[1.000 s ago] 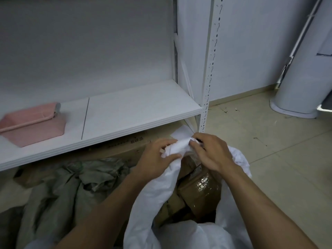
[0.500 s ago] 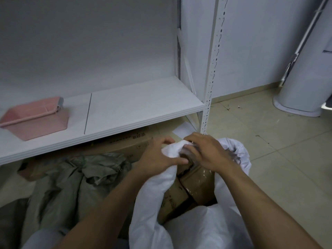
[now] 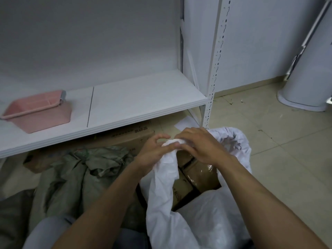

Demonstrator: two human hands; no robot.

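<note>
A large white sack stands on the floor in front of me with its mouth open. Taped brown cardboard boxes lie inside it. My left hand grips a bunched fold of the sack's rim at the far side of the mouth. My right hand meets it there, fingers curled over the same bunched white material. The fingertips of both hands touch at the fold.
A white metal shelf runs behind the sack, with a pink plastic basket at its left. Under it lie a flat cardboard box and crumpled grey-green sacks. A perforated upright post stands close. A white cylinder stands right on the tiled floor.
Both hands stay on the bunched rim and have worked it slightly; the right hand now covers more of the fold. The view shifted a little.
</note>
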